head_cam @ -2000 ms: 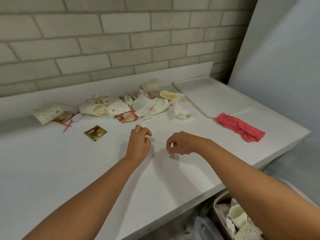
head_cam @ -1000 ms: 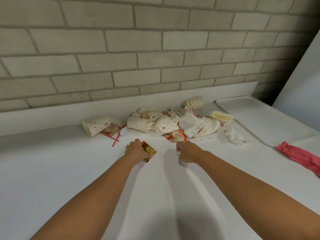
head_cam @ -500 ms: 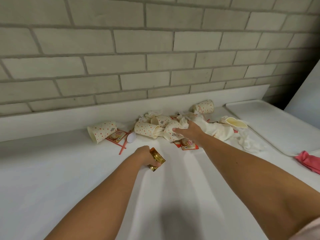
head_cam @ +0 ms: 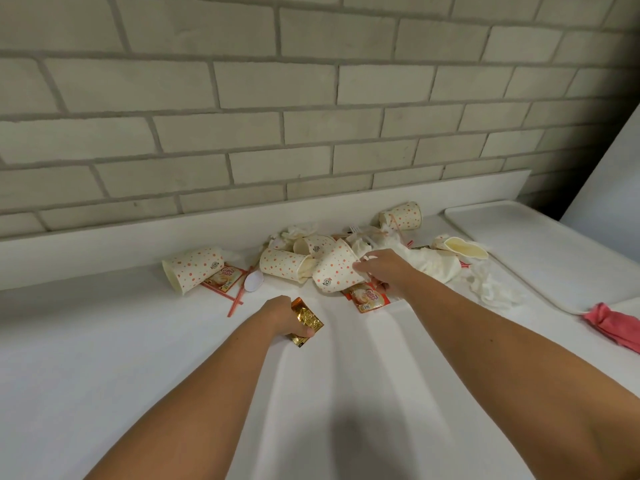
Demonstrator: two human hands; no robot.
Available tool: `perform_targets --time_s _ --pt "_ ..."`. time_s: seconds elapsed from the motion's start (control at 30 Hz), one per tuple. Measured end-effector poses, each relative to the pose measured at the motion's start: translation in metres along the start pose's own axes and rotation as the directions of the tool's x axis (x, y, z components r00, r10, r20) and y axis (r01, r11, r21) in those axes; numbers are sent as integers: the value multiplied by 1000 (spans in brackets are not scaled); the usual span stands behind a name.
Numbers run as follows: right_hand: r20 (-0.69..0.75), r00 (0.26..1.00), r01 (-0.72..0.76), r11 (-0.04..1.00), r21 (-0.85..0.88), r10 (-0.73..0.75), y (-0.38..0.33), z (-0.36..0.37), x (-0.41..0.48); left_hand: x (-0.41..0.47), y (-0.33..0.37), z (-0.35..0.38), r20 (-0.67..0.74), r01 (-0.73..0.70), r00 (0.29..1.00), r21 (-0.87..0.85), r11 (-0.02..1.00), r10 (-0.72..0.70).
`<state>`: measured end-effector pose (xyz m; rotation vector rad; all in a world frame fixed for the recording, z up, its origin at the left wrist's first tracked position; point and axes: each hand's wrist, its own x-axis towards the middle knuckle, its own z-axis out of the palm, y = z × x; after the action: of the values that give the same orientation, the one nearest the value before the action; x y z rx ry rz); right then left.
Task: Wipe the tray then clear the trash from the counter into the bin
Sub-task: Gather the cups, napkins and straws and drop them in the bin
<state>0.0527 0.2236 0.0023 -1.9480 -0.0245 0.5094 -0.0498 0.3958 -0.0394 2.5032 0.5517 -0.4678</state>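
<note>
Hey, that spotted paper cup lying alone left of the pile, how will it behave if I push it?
Likely light and crushable: the spotted cup looks like thin paper. Lying on its side and tapered, it would probably roll in a curve. The sachet beside it might check that.

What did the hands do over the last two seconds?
The left hand picked the gold packet off the counter and holds it. The right hand reached forward into the trash pile and grips a dotted cup. The pink cloth and tray stayed put.
</note>
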Motion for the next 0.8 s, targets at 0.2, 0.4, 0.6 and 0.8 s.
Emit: perform_targets --time_s 0.2,0.4,0.6,0.8 --pt "10 997 81 968 -239 -81 -12 -43 -30 -10 5 5 -29 2 1000 -28 1000 -3" --pt "81 994 111 815 -569 -79 -10 -95 -64 -34 47 29 -11 -63 998 61 996 64" --pt "119 991 46 646 -762 69 3 -156 -113 -63 119 73 162 -214 966 54 975 203" --pt "116 972 -4 508 -862 204 35 -223 -160 -98 207 113 188 -325 928 -12 946 322"
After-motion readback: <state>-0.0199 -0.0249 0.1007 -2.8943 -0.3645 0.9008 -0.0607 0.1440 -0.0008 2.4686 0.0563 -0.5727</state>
